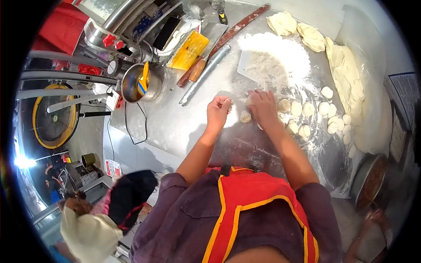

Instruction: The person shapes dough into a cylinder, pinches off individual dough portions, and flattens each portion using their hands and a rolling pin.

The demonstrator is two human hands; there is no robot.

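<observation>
My left hand (219, 108) is raised over the metal table with its fingers curled in; whatever they pinch is too small to make out. Palm down, my right hand (259, 105) rests on the table, and what lies under its fingers is hidden. Between the two hands sits a small round dough piece (245, 116). Several more dough pieces (296, 108) lie right of my right hand on the floured surface. Beyond it spreads a heap of white flour (285, 55), with a pale flat scraper (248, 65) at its left edge.
Long dough lumps (344, 70) line the table's right side. Back left are a metal rod (205, 75), a yellow scraper (188, 50) and a metal pot (131, 85) with a blue and orange utensil. Another person (92, 228) is at lower left; someone's hands (375, 217) hold a pan (370, 182) at lower right.
</observation>
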